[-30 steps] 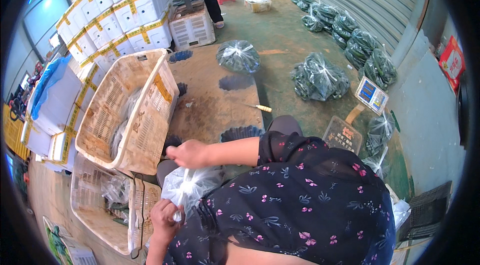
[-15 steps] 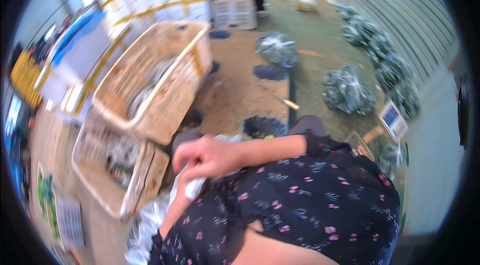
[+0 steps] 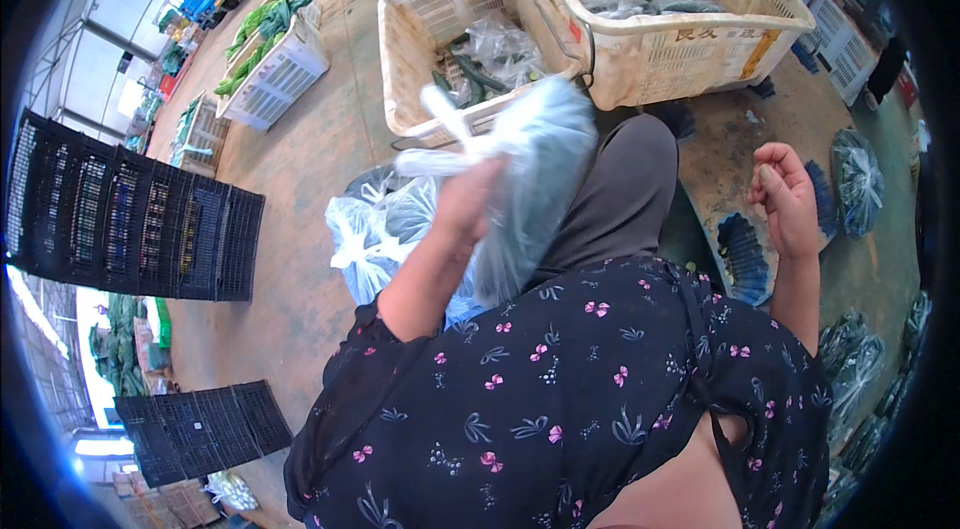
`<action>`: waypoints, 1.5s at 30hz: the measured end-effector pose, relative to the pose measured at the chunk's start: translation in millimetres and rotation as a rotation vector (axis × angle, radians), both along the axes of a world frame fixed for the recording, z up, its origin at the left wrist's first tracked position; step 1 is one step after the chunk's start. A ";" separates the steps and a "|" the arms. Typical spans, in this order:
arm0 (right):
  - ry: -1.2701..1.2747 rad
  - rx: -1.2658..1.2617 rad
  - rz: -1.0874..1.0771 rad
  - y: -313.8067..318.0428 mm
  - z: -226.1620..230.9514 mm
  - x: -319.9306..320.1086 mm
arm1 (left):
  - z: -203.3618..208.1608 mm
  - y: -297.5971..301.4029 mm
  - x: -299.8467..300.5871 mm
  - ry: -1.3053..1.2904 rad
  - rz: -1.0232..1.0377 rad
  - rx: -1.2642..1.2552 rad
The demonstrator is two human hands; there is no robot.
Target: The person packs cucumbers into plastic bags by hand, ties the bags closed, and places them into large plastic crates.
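Observation:
My left hand (image 3: 470, 199) is closed on a tied, clear plastic bag (image 3: 545, 154), holding it up beside my knee. Knotted ends stick out to its left, and something dark green shows dimly through the film. My right hand (image 3: 787, 199) is raised on the right, fingers curled in toward the thumb, with nothing visible in them. Behind the held bag stands a dirty white crate (image 3: 410, 39) with long green cucumbers (image 3: 475, 77) and loose plastic inside. Several tied plastic bags (image 3: 385, 229) rest on the floor beyond my left forearm.
A larger dirty crate (image 3: 650, 59) with bagged produce adjoins the first. Black crates (image 3: 140, 209) are stacked at left, and a white crate of green vegetables (image 3: 275, 69) stands farther back. A blue-rimmed hole (image 3: 742, 259) lies below my right hand; filled bags (image 3: 857, 184) line the right.
My view has swung to the left. My hands, close together before, are now far apart; my left hand has lifted the tied bag, while my right has moved off to the right.

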State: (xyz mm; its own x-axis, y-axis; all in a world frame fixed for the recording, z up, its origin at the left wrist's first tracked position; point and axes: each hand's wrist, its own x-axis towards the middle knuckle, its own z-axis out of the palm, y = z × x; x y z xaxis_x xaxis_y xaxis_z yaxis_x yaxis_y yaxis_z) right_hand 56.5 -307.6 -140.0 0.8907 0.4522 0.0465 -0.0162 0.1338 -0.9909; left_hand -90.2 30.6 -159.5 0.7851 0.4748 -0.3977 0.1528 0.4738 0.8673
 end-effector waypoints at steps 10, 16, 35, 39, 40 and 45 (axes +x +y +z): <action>0.154 0.078 0.048 9.4 -33.2 29.8 | -30.2 141.8 -105.9 -0.074 0.525 0.310; 0.186 -0.068 0.092 15.7 -55.2 23.7 | -116.1 135.2 -97.6 0.887 -0.002 1.333; 0.433 -0.346 0.073 -42.8 -159.3 -10.3 | -26.7 48.5 127.4 -0.188 -0.408 1.675; 0.445 -0.470 0.124 -47.9 -200.8 -19.7 | 5.6 30.0 204.9 -0.331 -0.505 1.669; 0.420 -0.484 0.155 -44.5 -194.0 -20.8 | 14.0 26.5 223.4 -0.321 -0.544 1.646; 0.404 -0.514 0.250 -49.4 -222.2 -17.2 | 19.7 22.6 339.1 -0.326 -0.620 1.546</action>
State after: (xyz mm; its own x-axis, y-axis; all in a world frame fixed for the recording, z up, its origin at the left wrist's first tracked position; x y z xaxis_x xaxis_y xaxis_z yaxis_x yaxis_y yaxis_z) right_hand 39.4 -357.0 -362.1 0.6600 0.5213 -0.5410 -0.3656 -0.4062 -0.8374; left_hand 248.9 53.2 -139.8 0.9378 -0.1515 0.3125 -0.2884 -0.8408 0.4581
